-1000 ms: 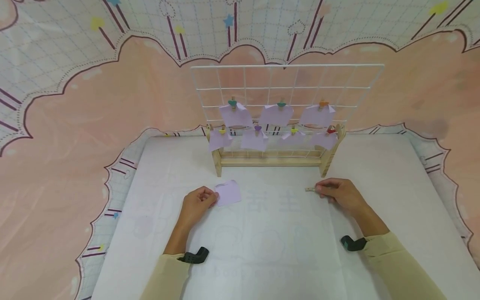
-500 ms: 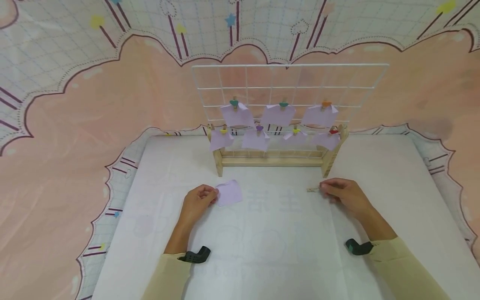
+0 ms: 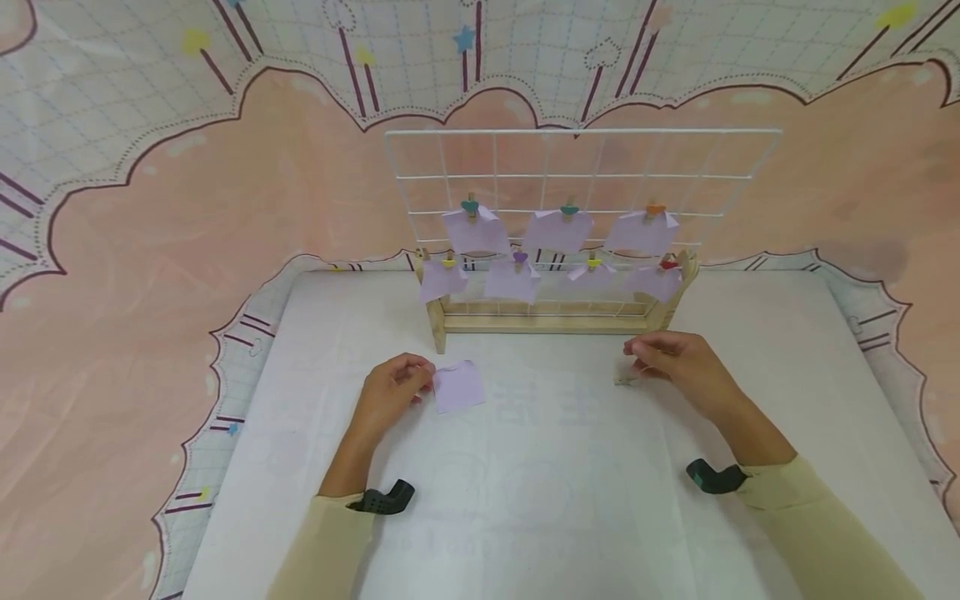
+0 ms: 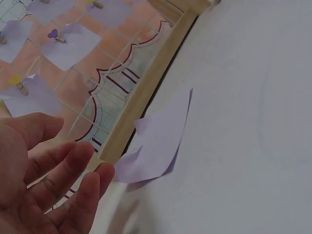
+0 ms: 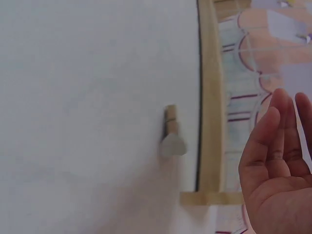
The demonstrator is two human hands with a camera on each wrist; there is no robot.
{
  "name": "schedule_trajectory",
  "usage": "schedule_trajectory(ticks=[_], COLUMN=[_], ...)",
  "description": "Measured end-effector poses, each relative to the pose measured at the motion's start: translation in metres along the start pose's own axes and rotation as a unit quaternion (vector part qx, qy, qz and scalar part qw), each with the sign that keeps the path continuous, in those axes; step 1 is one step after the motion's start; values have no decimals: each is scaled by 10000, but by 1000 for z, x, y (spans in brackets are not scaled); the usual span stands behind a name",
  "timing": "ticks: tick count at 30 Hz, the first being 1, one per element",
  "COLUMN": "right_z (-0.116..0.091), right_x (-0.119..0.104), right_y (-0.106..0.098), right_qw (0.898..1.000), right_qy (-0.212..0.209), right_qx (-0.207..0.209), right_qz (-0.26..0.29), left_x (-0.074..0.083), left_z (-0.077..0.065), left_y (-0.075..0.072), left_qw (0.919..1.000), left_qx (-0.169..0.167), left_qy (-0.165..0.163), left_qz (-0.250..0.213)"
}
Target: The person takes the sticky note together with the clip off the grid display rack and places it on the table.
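Note:
A square of light purple paper [image 3: 460,387] with a creased, curling edge lies on the white table. Just to its left is my left hand [image 3: 393,390]; the left wrist view shows loosely bent fingers [image 4: 80,165] spread apart, their tips near a corner of the paper [image 4: 158,146]. A small wooden clothespin [image 5: 171,129] with a pale, whitish ornament rests on the tabletop. My right hand [image 3: 678,367] hovers beside and above it, nothing between the fingers [image 5: 265,139]. In the head view its fingertips partly overlap the clothespin [image 3: 625,379].
Behind the hands stands a white wire grid rack [image 3: 585,177] on a wooden base [image 3: 543,324]. Several purple papers [image 3: 558,230] hang on it from clothespins with coloured ornaments. A patterned cloth [image 3: 225,208] surrounds the white tabletop [image 3: 540,500].
My left hand has let go of the paper and shifted slightly left. My right hand has released the clothespin and risen a little; both things stay on the table.

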State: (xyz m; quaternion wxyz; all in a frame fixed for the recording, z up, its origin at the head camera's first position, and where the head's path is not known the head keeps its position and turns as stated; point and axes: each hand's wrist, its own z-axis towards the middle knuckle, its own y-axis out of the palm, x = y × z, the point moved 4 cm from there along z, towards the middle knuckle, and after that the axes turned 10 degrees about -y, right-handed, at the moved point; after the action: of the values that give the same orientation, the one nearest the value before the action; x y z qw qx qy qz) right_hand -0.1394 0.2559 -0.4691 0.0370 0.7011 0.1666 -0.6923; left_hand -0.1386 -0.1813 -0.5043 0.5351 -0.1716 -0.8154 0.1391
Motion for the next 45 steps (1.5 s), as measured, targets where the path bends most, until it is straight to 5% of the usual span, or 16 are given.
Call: schedule_trajectory(ticks=[11,24,45], right_z=[20,36,56], right_x=[-48,-88,-118], right_y=[19,42,58], right_qw=[9960,9927,9923], right_qy=[-598,-921,-915], right_qx=[-138,64,427], right_qz=[-655,-780,-711], left_x=[42,95,128], left_z=[-3,-7,-4], left_y=[0,-2,-3], left_qw=[9972,9893,9860], left_qx=[-55,-8,107], left_qy=[743,1431,1610], left_qz=[50,-275,-416])
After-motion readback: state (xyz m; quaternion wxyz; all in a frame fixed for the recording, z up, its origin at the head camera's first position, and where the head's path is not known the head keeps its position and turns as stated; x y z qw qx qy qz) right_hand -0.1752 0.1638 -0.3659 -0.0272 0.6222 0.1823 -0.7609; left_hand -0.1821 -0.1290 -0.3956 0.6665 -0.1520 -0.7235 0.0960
